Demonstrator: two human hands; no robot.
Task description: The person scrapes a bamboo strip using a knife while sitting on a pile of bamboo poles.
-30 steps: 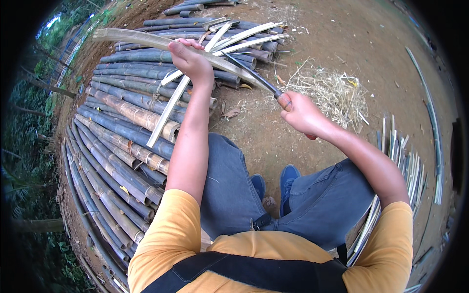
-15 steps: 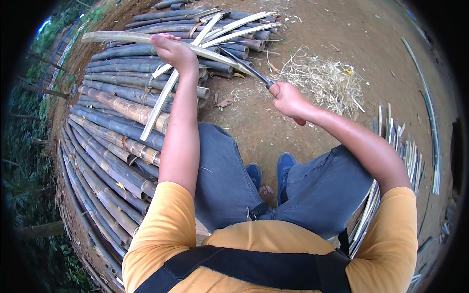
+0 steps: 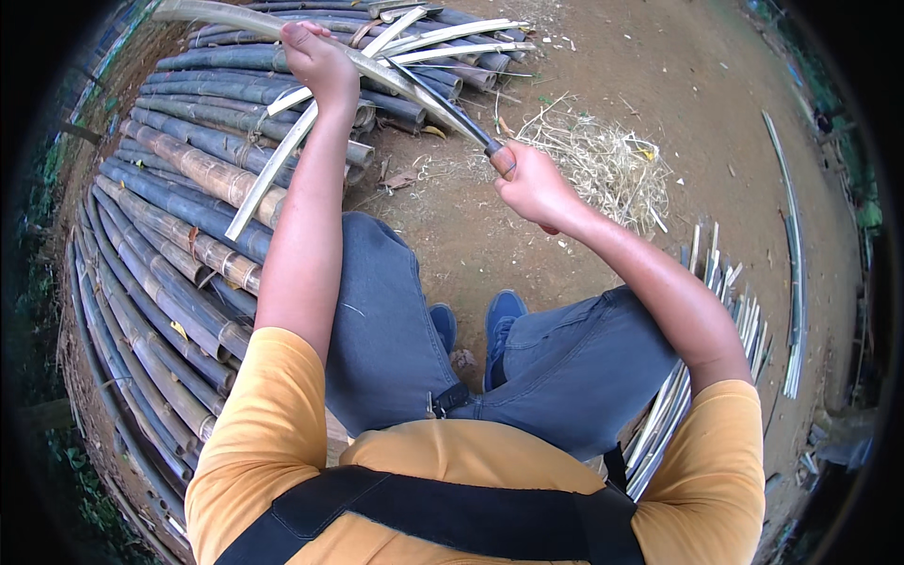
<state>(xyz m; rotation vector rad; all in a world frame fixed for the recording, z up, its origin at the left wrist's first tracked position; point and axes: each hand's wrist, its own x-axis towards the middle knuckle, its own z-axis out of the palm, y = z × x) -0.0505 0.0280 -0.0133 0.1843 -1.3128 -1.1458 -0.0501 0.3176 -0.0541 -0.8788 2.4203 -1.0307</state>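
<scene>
My left hand (image 3: 322,64) grips a long, pale split bamboo strip (image 3: 212,13) from beneath, with the thumb along it. The strip slants from the upper left down toward my right hand, bowing slightly. Closed round a brown wooden handle, my right hand (image 3: 539,186) holds a knife (image 3: 435,97) with a long dark blade. That blade lies along the strip's near-right part, and its tip points up and away to the left. Where exactly the edge meets the strip is hard to make out. Other pale bamboo strips (image 3: 273,171) lie crossed on the pile beneath my left hand.
Stacked dark bamboo poles (image 3: 202,155) fill the left side, close to my left leg. A heap of fine shavings (image 3: 607,165) lies on the dirt beyond my right hand. Thin split strips (image 3: 673,400) stand by my right thigh, and a long pole (image 3: 793,254) lies farther right.
The view has shifted, so my legs and the pile appear farther left. My left hand has moved away from me with the strip. The knife stays in my right hand, its blade along the strip.
</scene>
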